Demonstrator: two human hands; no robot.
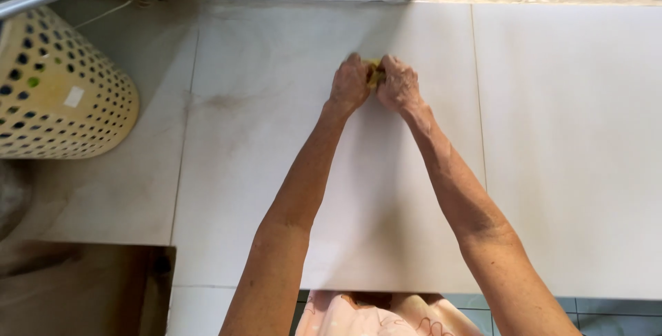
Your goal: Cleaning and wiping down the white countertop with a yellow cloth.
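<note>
Both the left hand (349,84) and the right hand (398,82) are clenching a small yellow wad (374,72) at twelve o'clock on the pale tiled surface (552,136), seemingly soft, light, and squeezable anywhere.

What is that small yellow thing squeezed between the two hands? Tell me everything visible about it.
Only a sliver of the small yellow thing shows, squeezed between the left hand and the right hand. It looks soft and crumpled, perhaps cloth or sponge, though too little shows to be sure. Both fists close around it, just above or on the pale glossy tiled surface; contact with the tile cannot be judged.
</note>
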